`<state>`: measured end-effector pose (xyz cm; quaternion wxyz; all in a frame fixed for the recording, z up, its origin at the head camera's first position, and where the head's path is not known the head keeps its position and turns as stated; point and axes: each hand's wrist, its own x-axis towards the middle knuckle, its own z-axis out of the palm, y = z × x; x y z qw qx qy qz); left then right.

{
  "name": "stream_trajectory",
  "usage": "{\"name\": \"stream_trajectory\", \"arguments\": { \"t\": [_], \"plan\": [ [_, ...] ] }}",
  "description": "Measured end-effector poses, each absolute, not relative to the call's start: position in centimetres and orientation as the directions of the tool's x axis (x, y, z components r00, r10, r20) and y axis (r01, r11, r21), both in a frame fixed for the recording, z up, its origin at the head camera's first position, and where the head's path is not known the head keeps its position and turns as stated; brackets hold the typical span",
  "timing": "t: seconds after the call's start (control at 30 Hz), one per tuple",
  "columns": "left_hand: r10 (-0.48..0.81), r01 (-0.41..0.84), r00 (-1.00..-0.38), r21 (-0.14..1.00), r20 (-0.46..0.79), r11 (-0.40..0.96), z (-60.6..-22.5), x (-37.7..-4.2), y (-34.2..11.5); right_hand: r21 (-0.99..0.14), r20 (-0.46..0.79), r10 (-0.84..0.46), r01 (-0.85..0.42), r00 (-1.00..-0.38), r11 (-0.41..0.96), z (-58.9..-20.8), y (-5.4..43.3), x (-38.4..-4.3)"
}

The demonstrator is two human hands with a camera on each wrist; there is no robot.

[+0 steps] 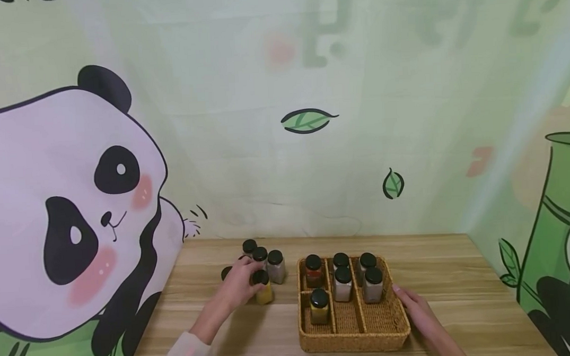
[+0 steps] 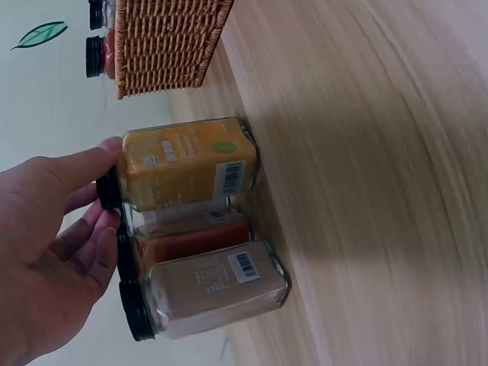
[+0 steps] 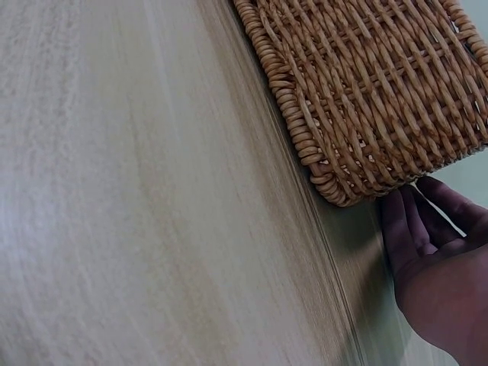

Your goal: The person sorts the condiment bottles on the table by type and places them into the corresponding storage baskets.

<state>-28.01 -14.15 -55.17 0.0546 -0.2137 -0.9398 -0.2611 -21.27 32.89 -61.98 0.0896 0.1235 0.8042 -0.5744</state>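
My left hand (image 1: 239,283) holds the black lid of a spice jar with yellow powder (image 2: 191,164), thumb on one side and fingertips on the other. In the left wrist view, a jar of reddish-brown powder (image 2: 194,242) and a jar of greyish powder (image 2: 217,290) stand close beside it. My right hand (image 1: 420,310) touches the right side of a divided wicker basket (image 1: 354,344), fingers extended along its wall. Inside the basket, a yellow jar (image 1: 319,307) stands in the front left compartment and a red one (image 1: 313,271) behind it.
Pale-filled jars stand in the basket's middle (image 1: 343,285) and right (image 1: 373,285) compartments, towards the back. Another grey jar (image 1: 276,267) stands left of the basket, among several black-lidded jars. Behind the wooden table (image 1: 436,253) hangs a panda-print backdrop (image 1: 236,148).
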Motion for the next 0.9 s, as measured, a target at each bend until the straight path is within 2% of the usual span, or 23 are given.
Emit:
{"name": "stream_trajectory", "arguments": {
  "t": [0.23,0.43,0.67,0.9],
  "plan": [
    [0.343,0.39,-0.92,0.499,0.188,0.774,-55.7,-27.4,-14.3,-0.894,-0.3,0.088,0.312,-0.95,0.321,-62.2,32.9,-21.1],
    [0.309,0.391,-0.92,0.514,0.242,0.763,-56.0,-27.5,-13.9,-0.899,-0.294,0.099,0.31,-0.951,0.31,-61.9,33.0,-21.0],
    [0.322,0.409,-0.912,0.518,0.252,0.752,-55.8,-27.8,-13.6,-0.903,-0.294,0.091,0.307,-0.952,0.301,-61.7,33.0,-21.0],
    [0.342,0.413,-0.91,0.573,0.234,0.708,-54.4,-27.2,-13.1,-0.91,-0.284,0.096,0.299,-0.954,0.288,-62.0,32.9,-21.0]
  ]
}}
